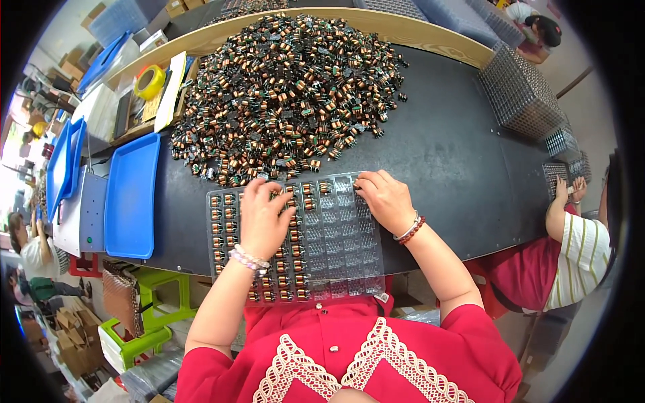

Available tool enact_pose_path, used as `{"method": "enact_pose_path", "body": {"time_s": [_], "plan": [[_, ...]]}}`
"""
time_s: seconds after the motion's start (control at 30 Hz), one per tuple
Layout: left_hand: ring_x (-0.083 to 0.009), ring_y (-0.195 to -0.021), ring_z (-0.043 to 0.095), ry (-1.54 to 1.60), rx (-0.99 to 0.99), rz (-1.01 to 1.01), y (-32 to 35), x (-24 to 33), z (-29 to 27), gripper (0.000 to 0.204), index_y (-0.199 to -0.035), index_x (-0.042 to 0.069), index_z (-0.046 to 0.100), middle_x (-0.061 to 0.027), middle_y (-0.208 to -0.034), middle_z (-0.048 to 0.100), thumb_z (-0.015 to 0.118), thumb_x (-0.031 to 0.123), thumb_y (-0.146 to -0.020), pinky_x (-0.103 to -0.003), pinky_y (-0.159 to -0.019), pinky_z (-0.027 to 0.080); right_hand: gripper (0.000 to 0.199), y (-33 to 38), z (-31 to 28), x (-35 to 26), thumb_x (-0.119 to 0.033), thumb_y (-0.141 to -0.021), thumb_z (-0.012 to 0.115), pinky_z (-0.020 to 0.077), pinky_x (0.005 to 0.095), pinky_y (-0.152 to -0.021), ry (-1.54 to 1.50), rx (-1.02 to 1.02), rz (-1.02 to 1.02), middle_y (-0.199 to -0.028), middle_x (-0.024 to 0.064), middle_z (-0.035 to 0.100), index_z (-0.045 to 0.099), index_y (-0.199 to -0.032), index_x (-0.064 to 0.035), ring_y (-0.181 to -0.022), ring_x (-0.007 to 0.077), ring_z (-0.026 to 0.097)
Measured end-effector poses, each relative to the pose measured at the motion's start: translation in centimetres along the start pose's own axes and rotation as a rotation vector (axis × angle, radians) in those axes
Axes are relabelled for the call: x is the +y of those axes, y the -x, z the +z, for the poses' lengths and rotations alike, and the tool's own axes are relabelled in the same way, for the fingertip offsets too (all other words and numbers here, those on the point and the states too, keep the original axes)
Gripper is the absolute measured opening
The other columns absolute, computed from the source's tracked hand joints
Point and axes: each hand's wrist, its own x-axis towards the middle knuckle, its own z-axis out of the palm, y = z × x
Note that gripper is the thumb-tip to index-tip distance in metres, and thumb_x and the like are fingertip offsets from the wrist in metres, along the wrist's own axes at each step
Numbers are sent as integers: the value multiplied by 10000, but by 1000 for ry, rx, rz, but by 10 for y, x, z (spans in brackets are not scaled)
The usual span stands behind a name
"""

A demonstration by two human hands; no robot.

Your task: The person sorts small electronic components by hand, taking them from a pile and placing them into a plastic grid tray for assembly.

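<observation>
Fingers curl half-open on the left hand (263,220), nearly pinched on the right hand (387,200); their hold is unclear. Seat each coil (309,203) squarely in the tray (346,258).

Bright, fairly even light over my desk (443,154); soft pale sheen on its dark top. Strongest glare at far left, where background patch (13,144) washes out to white. Small glints on clear plastic tray (342,255) beneath my fingers (282,200); shadows there faint. My fingers look fairly crisp; heaped parts (289,87) blend into busy speckle. Fisheye bows wooden rail (437,41); black ring frames view, rim details soft, stretched.
</observation>
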Motion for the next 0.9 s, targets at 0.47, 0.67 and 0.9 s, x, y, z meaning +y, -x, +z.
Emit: {"method": "enact_pose_path", "body": {"time_s": [0.47, 0.67, 0.9], "plan": [[-338, -1225, 435, 79, 57, -23, 4, -13, 8, 343, -1108, 71, 652, -103, -1164, 576, 712, 84, -770, -475, -1019, 369, 223, -2, -3, 14, -70, -746, 682, 532, 324, -705, -161, 66, -135, -1044, 11, 656, 672, -967, -89, -870, 212, 619], [-326, -1184, 465, 21, 58, -70, 2, -18, 9, 326, -1097, 68, 646, -85, -1116, 592, 714, 99, -779, -457, -993, 383, 244, 3, -4, 9, -54, -720, 652, 530, 297, -685, 72, 34, -113, -1028, 28, 633, 680, -960, -88, -871, 190, 622], [-311, -1094, 522, 91, 102, 9, -1, -27, 8, 217, -977, 62, 659, -79, -1034, 608, 706, 50, -766, -443, -938, 417, 165, 7, 1, 6, -46, -765, 625, 528, 303, -684, -43, 95, -100, -930, 12, 629, 660, -924, -72, -856, 181, 622]]}}
